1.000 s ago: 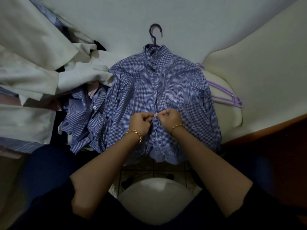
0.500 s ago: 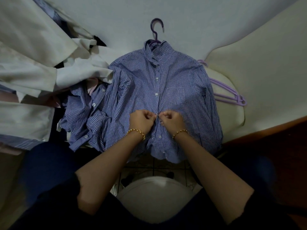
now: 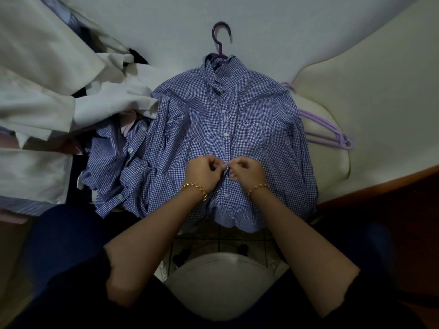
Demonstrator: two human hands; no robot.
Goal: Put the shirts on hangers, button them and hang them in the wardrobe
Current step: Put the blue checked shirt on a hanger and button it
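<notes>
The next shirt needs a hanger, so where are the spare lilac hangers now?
In the head view, the spare lilac hangers lie on the right, on the cream cushion, partly under the edge of the checked blue shirt.

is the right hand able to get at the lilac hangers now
Probably, once the right hand lets go of the checked shirt: the lilac hangers lie uncovered just beyond its right edge.

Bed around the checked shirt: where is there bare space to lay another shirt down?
The bare sheet beyond the checked shirt, on both sides of the dark hanger hook, is free. Left is crowded: a pale clothes pile and a striped shirt abut the shirt. Right, lilac hangers lie on a cream cushion, whose upper part is bare.
</notes>
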